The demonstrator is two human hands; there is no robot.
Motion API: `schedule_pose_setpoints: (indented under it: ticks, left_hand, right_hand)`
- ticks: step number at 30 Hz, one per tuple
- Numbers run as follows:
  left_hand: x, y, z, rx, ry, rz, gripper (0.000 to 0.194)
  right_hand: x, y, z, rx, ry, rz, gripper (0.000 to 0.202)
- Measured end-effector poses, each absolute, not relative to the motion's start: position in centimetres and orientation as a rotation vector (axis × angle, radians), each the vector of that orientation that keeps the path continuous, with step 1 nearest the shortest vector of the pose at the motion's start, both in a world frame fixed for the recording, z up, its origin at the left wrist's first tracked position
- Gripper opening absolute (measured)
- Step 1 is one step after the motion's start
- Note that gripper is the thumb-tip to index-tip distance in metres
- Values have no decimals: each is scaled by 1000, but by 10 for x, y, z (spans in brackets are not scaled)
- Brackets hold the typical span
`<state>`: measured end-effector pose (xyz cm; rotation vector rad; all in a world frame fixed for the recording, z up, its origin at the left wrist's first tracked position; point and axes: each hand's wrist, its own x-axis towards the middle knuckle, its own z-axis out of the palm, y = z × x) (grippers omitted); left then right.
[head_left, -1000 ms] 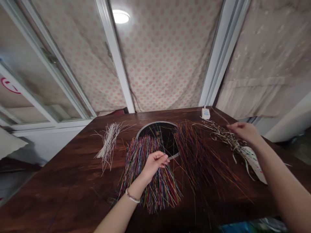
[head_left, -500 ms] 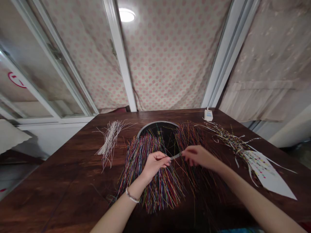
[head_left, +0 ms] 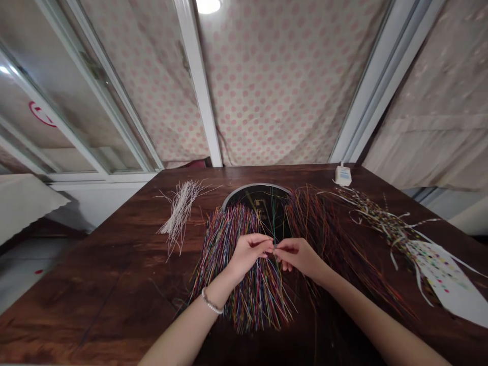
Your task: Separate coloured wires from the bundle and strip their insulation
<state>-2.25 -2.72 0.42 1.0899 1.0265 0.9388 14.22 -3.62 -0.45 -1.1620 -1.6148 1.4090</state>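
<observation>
My left hand (head_left: 251,255) and my right hand (head_left: 299,258) meet fingertip to fingertip, both closed in a pinch. Thin green strands (head_left: 274,218) stand up from between the fingertips; their lower ends are hidden. Beneath my left hand spreads a thick bundle of multicoloured strands (head_left: 224,254). Darker red-brown strands (head_left: 328,223) lie beside and beyond my right hand. Behind the fingers is a round black board (head_left: 247,195) with a pale rim, partly covered by the strands.
White strands (head_left: 183,206) lie at the left of the dark wooden table (head_left: 125,284). At the right are dotted strips (head_left: 385,218) and a white sheet with coloured dots (head_left: 450,290). A small white box (head_left: 343,175) stands at the back, before the curtain (head_left: 274,91).
My right hand has moved left to meet my left hand. The grey strip stretched between them no longer shows, and green strands now rise from the fingertips. The view has shifted slightly.
</observation>
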Motion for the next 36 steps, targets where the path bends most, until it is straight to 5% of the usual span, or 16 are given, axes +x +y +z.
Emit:
schedule_pose_setpoints:
  ticks: [17,22,27,32,36]
  left_hand:
    - [-17,-29,0,1340,995,985,25]
    - [-18,-37,6,1898,1140,1031,21]
    - [-17,-45,0,2378,1173,818,15]
    - [-18,-44,-10,2391,1315,787,13]
    - [-19,-43,-11,2380,1323,768,16]
  right_hand:
    - [131,-47,-4,-1114,-1561,1530,23]
    - [175,-26,8,-1383,-1562,1123,22]
    - [205,-14,8,-1740,-1681,203,12]
    - [173,-28,-2,-1551,-2067,518,11]
    - [159,-37,-9,-1679,-2126,398,11]
